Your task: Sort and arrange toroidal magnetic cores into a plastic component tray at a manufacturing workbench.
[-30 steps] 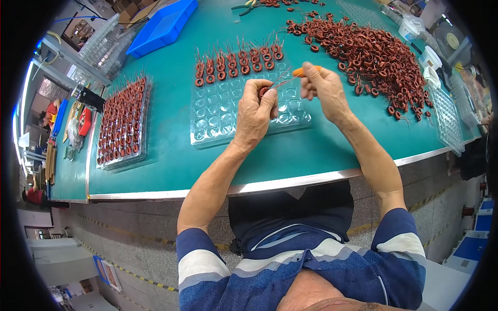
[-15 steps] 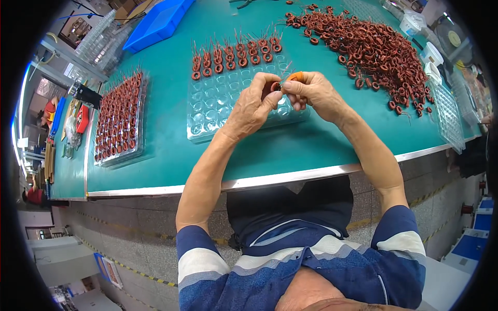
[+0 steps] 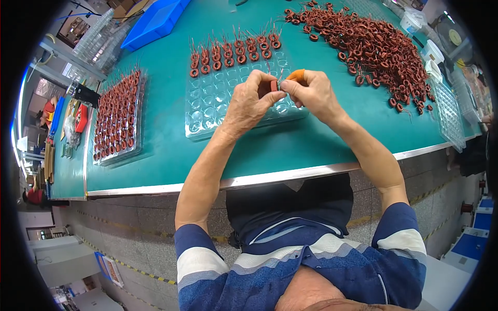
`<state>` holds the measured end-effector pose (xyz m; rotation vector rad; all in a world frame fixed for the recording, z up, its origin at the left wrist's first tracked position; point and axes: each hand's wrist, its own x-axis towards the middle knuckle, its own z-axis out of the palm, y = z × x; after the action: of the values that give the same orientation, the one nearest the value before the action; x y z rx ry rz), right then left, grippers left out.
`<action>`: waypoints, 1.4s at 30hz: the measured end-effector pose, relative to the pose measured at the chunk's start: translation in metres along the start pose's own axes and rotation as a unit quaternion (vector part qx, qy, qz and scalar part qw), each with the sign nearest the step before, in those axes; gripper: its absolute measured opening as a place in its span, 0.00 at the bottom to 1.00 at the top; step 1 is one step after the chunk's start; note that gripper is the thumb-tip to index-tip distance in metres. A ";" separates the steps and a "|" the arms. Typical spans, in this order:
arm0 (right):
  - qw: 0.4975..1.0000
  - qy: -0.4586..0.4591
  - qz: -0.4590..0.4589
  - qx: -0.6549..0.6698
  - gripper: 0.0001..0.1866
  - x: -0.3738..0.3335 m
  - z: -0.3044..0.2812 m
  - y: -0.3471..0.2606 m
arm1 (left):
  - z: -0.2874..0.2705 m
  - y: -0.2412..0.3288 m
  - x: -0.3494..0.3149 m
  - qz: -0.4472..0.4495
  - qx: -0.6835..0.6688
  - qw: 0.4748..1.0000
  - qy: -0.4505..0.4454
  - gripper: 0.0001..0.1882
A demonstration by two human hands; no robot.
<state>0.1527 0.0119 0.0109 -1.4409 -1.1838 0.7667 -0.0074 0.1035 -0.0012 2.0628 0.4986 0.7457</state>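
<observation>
My left hand is closed, pinching a small reddish-brown, copper-wound ring coil between thumb and fingers. Against it, my right hand pinches with thumb and index finger at the coil's thin wire leads, which poke up between the hands; the exact grip is partly hidden. An orange finger cover sits on a right finger. Both hands hover over the near right part of a clear plastic tray with round pockets. Coils with upright leads fill its far rows.
At left stands another clear tray full of coils. A large loose heap of coils covers the far right. Beyond are a blue bin and stacked clear trays; an unfilled tray and white tubs stand at right.
The coil in my left hand has turned and shows more of its side. My right fingers have drawn in tighter beside it. The view has shifted slightly.
</observation>
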 end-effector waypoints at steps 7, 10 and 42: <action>0.991 -0.022 -0.021 0.133 0.13 0.002 -0.009 -0.006 | 0.008 0.006 -0.003 -0.005 -0.412 0.911 -0.008 0.13; 0.988 -0.041 -0.005 0.147 0.15 0.005 -0.011 -0.004 | 0.010 0.003 -0.003 -0.021 -0.438 0.899 -0.014 0.14; 0.994 0.028 -0.053 0.090 0.16 0.006 0.009 0.015 | 0.024 -0.015 -0.001 -0.085 -0.252 0.961 0.070 0.11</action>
<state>0.1501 0.0217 -0.0043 -1.2336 -1.1095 0.7348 0.0066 0.0973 -0.0251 1.4830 0.4984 0.8214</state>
